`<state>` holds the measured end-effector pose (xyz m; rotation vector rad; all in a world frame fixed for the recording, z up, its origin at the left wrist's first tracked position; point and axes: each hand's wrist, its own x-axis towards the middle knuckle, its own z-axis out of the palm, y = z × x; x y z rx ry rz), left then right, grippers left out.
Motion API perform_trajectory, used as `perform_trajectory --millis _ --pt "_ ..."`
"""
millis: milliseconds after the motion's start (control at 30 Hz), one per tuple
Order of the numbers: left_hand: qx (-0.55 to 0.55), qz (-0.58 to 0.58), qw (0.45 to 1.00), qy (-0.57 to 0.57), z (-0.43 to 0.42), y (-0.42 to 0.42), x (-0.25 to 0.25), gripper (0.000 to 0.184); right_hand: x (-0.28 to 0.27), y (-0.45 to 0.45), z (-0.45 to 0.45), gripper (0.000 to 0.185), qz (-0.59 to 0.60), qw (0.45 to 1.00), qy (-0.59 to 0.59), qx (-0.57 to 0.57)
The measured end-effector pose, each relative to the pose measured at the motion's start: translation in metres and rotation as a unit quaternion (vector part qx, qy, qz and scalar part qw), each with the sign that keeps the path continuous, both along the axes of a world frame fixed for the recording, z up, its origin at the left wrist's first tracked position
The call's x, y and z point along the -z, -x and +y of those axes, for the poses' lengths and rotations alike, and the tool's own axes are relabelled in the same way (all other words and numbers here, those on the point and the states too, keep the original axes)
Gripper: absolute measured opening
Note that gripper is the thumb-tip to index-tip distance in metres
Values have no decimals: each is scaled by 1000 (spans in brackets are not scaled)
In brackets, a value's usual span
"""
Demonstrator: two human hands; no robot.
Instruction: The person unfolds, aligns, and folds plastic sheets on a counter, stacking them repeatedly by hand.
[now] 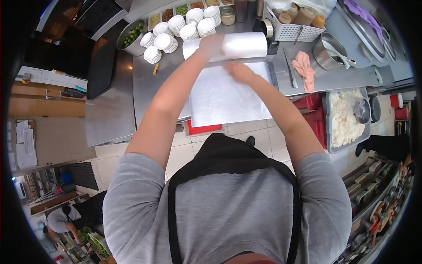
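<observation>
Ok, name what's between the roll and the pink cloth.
The head view shows a knife-like metal utensil beside the pink cloth, and a black fitting by the roll.

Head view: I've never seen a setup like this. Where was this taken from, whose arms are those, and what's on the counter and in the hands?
There is no machine: the bare arms belong to the person wearing the camera on their head. It looks down, so their black apron shows too.

On the metal counter are stacks of white dishes, a roll with a pale sheet spread before it, a pink cloth and a white basket of bottles.

The left hand lies on the roll. The right hand is over the sheet, too blurred to tell its grip.
</observation>
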<state>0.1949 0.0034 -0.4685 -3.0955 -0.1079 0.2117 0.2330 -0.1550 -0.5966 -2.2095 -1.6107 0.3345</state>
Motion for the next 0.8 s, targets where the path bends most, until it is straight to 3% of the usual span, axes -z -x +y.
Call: perform_trajectory --millis 67,233,300,333,400,467,533,567,633,667,733,800 --pt "12 -61 998 -7 -4 7 6 62 8 24 -10 58 -138 989 -47 -37" --pt "55 -201 976 -56 -15 17 46 53 -29 118 -83 64 -168 979 60 -94" --pt "75 -246 962 -89 -18 17 58 54 -21 139 -101 61 -336 939 30 -72" --pt "65 -264 956 -110 -18 14 63 51 -14 143 -105 61 -337 938 33 -71" --pt "52 -283 949 -130 -15 2 65 50 3 150 -105 58 -283 959 -16 -22" --pt "22 -270 949 -164 -9 -9 68 77 -35 156 -112 48 -293 955 -43 -16" --pt "-6 -237 960 -152 -14 -12 55 81 -71 162 -121 31 -182 981 -14 -59" --pt "-34 -203 968 -140 -16 -13 45 86 -90 166 -127 31 -182 981 -14 -59" --pt "-54 -144 985 -81 -14 -17 23 86 -126 172 -141 35 -20 994 63 -90" --pt "-74 -83 994 -21 -11 -20 19 85 -140 175 -147 35 -20 994 63 -90" --pt "-75 -62 995 -24 -4 -20 13 85 -166 175 -155 34 36 981 129 -139" --pt "-75 -39 996 -27 11 -25 14 84 -186 164 -151 33 36 982 116 -145"
